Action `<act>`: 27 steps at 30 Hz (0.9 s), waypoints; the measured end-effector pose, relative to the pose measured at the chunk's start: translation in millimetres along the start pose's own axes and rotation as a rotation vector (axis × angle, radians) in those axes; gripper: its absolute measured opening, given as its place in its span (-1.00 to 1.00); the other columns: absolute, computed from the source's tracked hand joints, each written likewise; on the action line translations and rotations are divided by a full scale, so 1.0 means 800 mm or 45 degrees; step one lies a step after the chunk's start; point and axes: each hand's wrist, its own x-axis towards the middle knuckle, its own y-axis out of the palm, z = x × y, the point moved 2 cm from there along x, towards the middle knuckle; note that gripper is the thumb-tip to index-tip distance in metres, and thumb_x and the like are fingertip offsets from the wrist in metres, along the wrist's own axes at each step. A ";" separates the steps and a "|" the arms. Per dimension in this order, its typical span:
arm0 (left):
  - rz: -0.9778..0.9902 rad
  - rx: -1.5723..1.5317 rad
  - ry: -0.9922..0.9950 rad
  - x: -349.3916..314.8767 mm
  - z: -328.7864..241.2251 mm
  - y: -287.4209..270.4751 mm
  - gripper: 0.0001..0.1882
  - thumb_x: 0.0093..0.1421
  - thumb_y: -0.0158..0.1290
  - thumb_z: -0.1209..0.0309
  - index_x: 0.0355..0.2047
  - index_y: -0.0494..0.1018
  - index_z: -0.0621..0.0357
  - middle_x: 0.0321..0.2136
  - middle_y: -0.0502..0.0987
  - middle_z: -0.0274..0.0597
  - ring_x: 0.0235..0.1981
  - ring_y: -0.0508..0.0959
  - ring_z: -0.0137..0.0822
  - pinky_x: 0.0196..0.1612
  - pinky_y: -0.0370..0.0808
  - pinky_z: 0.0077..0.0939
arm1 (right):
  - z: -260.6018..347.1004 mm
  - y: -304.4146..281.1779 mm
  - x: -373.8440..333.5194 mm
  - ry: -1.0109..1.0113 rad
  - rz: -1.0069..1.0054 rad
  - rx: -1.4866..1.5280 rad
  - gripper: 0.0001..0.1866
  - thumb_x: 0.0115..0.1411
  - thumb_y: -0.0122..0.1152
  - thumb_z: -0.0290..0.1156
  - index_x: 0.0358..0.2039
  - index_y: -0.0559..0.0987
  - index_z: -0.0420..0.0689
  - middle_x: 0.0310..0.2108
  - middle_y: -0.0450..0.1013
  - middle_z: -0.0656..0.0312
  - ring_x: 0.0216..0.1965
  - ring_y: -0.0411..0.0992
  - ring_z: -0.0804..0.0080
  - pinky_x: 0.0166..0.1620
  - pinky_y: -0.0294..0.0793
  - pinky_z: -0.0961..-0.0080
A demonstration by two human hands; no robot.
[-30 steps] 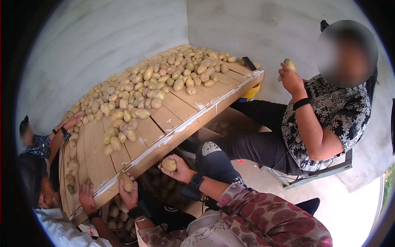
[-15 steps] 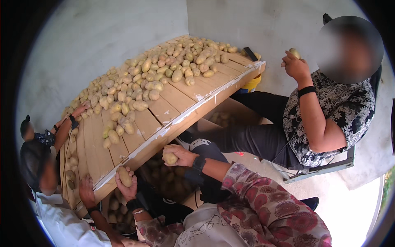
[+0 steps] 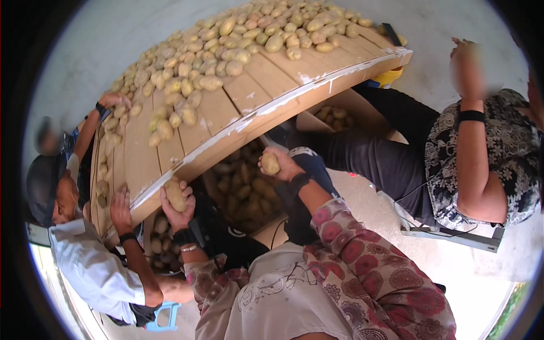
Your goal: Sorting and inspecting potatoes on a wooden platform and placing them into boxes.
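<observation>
My left hand (image 3: 181,214) is closed around an oval potato (image 3: 175,195) at the table's near edge. Farther right, below the table edge, my right hand (image 3: 288,168) grips a second potato (image 3: 270,164). Beneath that hand, under the table, many potatoes (image 3: 243,195) lie in a box. A large heap of potatoes (image 3: 226,39) covers the far part of the wooden plank table (image 3: 243,93), with a smaller cluster (image 3: 164,129) reaching toward me.
At left, a co-worker in a white shirt (image 3: 93,272) rests one hand (image 3: 120,209) on the table edge and reaches toward the heap. Another person in a patterned top (image 3: 481,153) sits at right. A yellow bucket (image 3: 390,77) and a blue stool (image 3: 164,317) stand nearby.
The view has tipped downward, showing more of the potatoes under the table. My right hand has moved over the box, still holding its potato. The right co-worker's raised arm has shifted.
</observation>
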 end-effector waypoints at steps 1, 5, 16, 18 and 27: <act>0.007 -0.023 0.004 -0.002 0.006 0.009 -0.56 0.26 -0.19 0.03 -0.05 0.28 0.09 -0.34 0.32 -0.18 -0.45 0.30 -0.39 -0.51 0.33 -0.60 | 0.009 -0.006 -0.002 -0.071 0.115 0.060 -0.83 0.10 0.13 -0.26 -0.39 0.42 -0.04 -0.49 0.44 0.18 -0.43 0.47 0.24 -0.38 0.52 0.28; 0.037 0.046 -0.011 -0.003 0.009 0.022 -0.57 0.23 -0.16 0.05 -0.07 0.25 0.11 -0.39 0.28 -0.17 -0.47 0.29 -0.39 -0.53 0.29 -0.60 | 0.033 -0.020 0.006 -0.132 0.148 0.260 -0.79 0.16 0.08 -0.21 -0.44 0.46 -0.08 -0.46 0.44 0.21 -0.37 0.44 0.25 -0.29 0.49 0.28; 0.000 -0.010 -0.036 -0.011 -0.001 0.026 -0.54 0.22 -0.14 0.02 -0.07 0.22 0.11 -0.38 0.31 -0.16 -0.50 0.30 -0.40 -0.57 0.31 -0.64 | 0.019 -0.019 0.014 -0.150 0.046 0.408 -0.76 0.15 0.13 -0.18 -0.29 0.47 -0.08 -0.28 0.44 0.11 -0.20 0.43 0.17 -0.18 0.49 0.22; -0.012 -0.013 -0.047 -0.008 0.001 0.028 -0.54 0.22 -0.14 0.03 -0.06 0.22 0.12 -0.37 0.31 -0.16 -0.49 0.32 -0.40 -0.57 0.33 -0.65 | 0.019 -0.031 0.017 -0.190 0.031 0.376 -0.78 0.14 0.17 -0.22 -0.29 0.47 -0.07 -0.31 0.44 0.13 -0.21 0.43 0.19 -0.18 0.49 0.22; -0.027 0.011 -0.104 0.011 0.004 0.025 -0.55 0.22 -0.13 0.02 -0.06 0.22 0.10 -0.34 0.32 -0.16 -0.47 0.34 -0.39 -0.56 0.38 -0.63 | 0.025 -0.048 0.040 -0.383 0.011 0.240 -0.82 0.16 0.12 -0.21 -0.36 0.47 -0.04 -0.27 0.46 0.16 -0.14 0.41 0.22 -0.06 0.41 0.24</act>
